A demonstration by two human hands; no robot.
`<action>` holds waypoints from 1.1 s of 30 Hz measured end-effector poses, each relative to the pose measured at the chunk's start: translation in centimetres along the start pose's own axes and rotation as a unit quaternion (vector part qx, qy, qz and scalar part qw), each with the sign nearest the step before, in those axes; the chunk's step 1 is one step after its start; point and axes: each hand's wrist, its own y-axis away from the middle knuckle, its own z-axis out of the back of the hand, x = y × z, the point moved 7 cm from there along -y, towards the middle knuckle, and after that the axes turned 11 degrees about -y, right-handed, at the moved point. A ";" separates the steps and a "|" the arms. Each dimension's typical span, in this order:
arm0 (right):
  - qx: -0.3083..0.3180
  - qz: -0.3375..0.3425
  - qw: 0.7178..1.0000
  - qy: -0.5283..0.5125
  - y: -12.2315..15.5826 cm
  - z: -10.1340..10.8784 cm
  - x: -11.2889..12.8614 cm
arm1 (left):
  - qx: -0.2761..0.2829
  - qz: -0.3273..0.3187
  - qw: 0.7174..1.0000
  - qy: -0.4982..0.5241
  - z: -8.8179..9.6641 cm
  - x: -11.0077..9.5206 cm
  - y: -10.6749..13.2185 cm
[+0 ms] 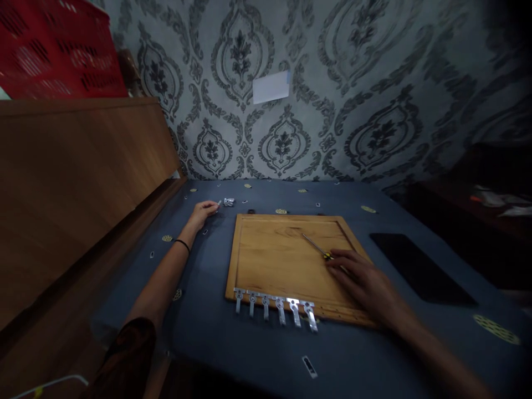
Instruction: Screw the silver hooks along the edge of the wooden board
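Observation:
My right hand (357,271) is wrapped round the yellow-and-black handle of a screwdriver (315,244); its thin shaft points up and left across the wooden panel (274,255). The panel lies flat, with a raised frame round its edge. Along its near edge several silvery metal hinges (280,310) sit in a row, their arms pointing toward me. At the far left of the panel, my left hand (203,214) pinches a small pale or shiny piece at its fingertips, too small to name. Just right of those fingers is a small cluster of metal parts (229,202).
A blue patterned cloth (199,332) covers the table. To the right lies a flat black slab (419,269). A wooden cabinet (78,177) bounds the left side, with a red basket (62,52) on top. The papered wall (286,133) stands behind.

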 end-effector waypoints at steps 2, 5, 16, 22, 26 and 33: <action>0.001 -0.002 1.000 -0.001 0.0 0.0 0.0 | 0.006 -0.016 1.000 -0.024 -0.1 -0.6 0.4; 0.001 -0.006 1.000 -0.003 0.0 0.0 0.0 | 0.013 -0.046 0.996 -0.071 -0.5 -1.6 1.4; -0.004 -0.019 1.000 -0.021 0.1 0.1 0.1 | 0.000 -0.057 0.994 -0.094 -0.7 -2.4 4.2; -0.013 -0.034 0.998 -0.042 0.2 0.4 0.2 | -0.002 -0.001 1.000 0.010 -0.7 -0.9 4.8; -0.020 -0.049 0.997 -0.065 -1.0 1.2 2.0 | 0.025 0.036 0.994 0.098 -1.4 0.1 5.7; 0.133 -0.053 0.966 -0.214 -9.2 -4.7 9.8 | 0.093 0.041 0.974 0.205 -2.4 -0.3 7.1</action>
